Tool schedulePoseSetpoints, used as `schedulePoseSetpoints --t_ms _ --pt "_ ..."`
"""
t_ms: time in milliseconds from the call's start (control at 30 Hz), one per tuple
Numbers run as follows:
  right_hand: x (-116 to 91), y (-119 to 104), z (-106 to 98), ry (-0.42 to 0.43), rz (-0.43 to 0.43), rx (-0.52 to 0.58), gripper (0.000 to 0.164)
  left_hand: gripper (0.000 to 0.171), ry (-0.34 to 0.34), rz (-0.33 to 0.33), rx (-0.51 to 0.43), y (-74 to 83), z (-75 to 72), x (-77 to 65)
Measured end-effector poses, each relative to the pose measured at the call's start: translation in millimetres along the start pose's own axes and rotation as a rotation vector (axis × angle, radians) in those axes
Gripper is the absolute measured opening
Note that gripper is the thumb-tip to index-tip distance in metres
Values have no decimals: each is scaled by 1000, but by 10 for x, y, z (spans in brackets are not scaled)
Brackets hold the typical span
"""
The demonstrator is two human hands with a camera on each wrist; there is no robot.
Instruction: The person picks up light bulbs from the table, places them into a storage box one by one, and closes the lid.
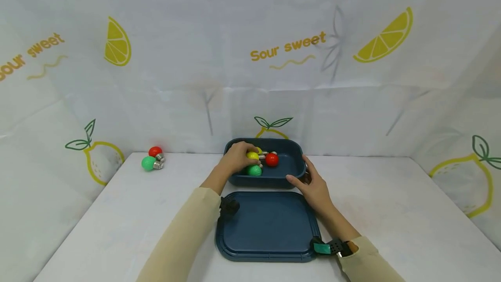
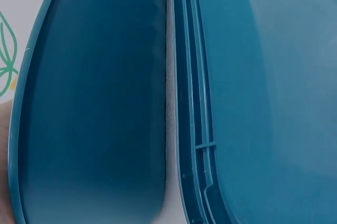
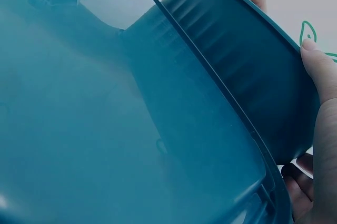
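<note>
A dark blue plastic box (image 1: 287, 181) holds several small round light bulbs with silver screw bases. My left hand (image 1: 234, 159) reaches over the box's left side and pinches a yellow light bulb (image 1: 252, 155) between thumb and fingers. Beside that bulb lie a red bulb (image 1: 272, 159), a green bulb (image 1: 254, 170) and another yellow bulb (image 1: 259, 149). At the box's right front corner my right hand (image 1: 316, 188) grips the wall, its thumb (image 3: 316, 61) at the rim and its fingers along the outside. The left wrist view shows the box's outer wall (image 2: 95, 98), not the bulbs.
A dark blue lid (image 1: 270, 227) with a raised rim lies flat just in front of the box, under both forearms. On the white table's far left are a red bulb (image 1: 155, 151) and a green bulb (image 1: 148, 163). A printed white cloth (image 1: 235, 77) hangs behind.
</note>
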State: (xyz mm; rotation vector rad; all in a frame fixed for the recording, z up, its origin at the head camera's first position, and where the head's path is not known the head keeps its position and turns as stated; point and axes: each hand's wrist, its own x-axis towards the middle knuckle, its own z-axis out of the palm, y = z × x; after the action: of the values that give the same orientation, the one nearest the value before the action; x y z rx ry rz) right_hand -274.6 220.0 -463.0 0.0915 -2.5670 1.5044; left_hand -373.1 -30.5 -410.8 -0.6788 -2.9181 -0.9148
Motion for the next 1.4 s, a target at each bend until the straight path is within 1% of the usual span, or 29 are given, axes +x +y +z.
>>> schedulePoseSetpoints --t_ms 167,267,433,600,767,900,1000,1100,1267,1400 --pt "-17 21 14 -6 28 0 92 41 -52 -15 56 -1 26 -32" --pt "-21 26 25 -11 34 -4 93 44 -70 -13 94 -11 48 -45" --pt "-17 21 28 -3 40 -1 94 44 -66 -5 126 -14 58 -46" --pt "-19 25 28 -7 43 0 93 40 -64 -20 160 4 50 -55" --pt "-20 34 30 -1 47 -4 93 36 -48 -24 168 25 38 -69" --pt "-7 29 40 0 45 1 93 34 -28 -43 161 41 18 -85" --pt "2 21 47 0 45 0 93 34 -33 -58 136 45 4 -89" --pt "7 15 49 0 48 1 93 35 -46 -59 123 42 0 -84" --pt "16 9 38 1 42 -3 94 39 -74 -37 127 33 -12 -50" --pt "13 3 20 0 43 -5 93 47 -89 3 121 45 -57 -25"
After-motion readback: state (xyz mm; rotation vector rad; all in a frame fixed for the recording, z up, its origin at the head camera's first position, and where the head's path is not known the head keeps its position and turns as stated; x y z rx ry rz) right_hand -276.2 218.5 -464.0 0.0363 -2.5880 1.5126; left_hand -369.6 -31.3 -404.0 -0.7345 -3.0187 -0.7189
